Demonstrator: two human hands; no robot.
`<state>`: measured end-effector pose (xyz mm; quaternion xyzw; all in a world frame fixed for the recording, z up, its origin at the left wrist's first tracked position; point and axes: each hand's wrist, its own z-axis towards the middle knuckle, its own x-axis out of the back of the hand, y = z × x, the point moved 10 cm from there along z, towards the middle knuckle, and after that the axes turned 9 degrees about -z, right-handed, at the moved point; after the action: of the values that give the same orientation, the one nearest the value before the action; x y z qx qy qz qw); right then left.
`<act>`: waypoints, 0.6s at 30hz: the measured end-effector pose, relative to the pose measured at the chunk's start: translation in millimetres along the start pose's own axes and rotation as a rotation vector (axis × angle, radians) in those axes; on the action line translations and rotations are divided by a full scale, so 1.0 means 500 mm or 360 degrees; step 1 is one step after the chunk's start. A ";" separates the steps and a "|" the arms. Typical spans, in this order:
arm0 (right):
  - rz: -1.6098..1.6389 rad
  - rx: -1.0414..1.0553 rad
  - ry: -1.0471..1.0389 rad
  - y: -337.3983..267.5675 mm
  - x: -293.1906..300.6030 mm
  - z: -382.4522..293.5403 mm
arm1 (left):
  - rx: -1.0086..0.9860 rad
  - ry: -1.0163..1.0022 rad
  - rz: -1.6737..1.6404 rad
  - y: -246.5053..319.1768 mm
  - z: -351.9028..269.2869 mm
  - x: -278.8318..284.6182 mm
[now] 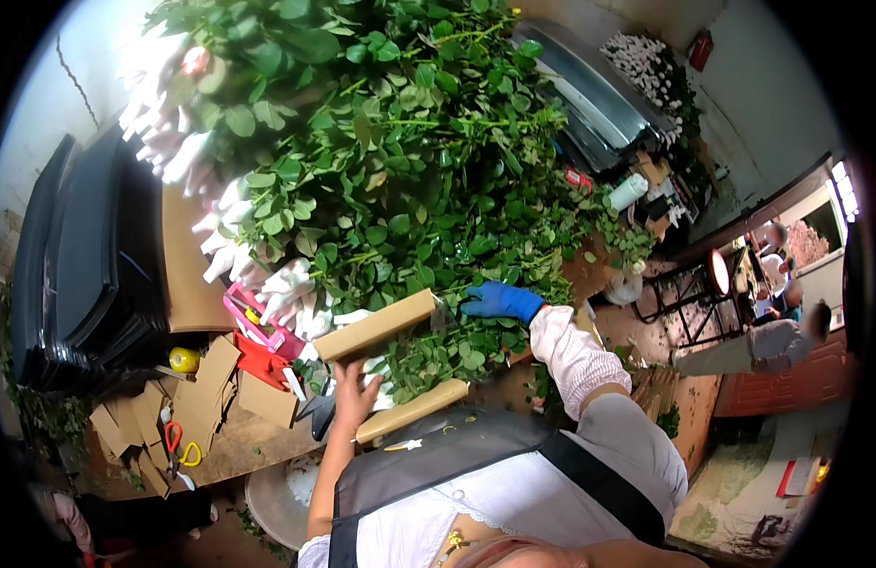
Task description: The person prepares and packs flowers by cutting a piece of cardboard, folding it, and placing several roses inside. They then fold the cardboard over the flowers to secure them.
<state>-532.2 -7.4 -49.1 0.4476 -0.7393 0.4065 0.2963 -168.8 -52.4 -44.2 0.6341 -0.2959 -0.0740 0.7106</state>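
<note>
My left hand [355, 399] is bare, its fingers spread at the flower-head end of a bundle of leafy rose stems [438, 362]. White sleeve-wrapped heads [379, 380] show just beside it. This bundle lies between a cardboard-covered bar [374, 325] and a tan padded bar [413, 410] close to my apron. My right hand [505, 302], in a blue glove, rests over green stems and leaves past the bar's right end, fingers extended. Beyond both hands rises a large heap of roses [409, 177]. Its wrapped heads [285, 287] point left.
Left on the table lie cut cardboard pieces [210, 390], scissors with red and yellow handles [182, 446], yellow tape [185, 360] and a pink tape dispenser [249, 316]. Stacked black sheets [90, 248] stand behind. A white bottle [628, 192] lies at right. People [782, 341] are farther right.
</note>
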 end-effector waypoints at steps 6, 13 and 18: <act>-0.0319 -0.0209 0.0696 -0.187 0.269 0.056 | 0.0079 -0.0033 -0.0040 -0.021 -0.002 0.002; -0.0666 0.0061 -0.0081 -0.300 0.351 -0.013 | -0.0004 -0.0012 0.0025 -0.006 0.001 0.009; -0.0057 0.0438 0.1102 -0.398 0.605 -0.144 | 0.0046 -0.0004 -0.0025 -0.007 -0.005 0.010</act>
<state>-475.3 -126.0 295.9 0.3320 -0.5258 0.6241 0.4731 -162.5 -53.6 -46.1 0.6464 -0.2929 -0.0761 0.7004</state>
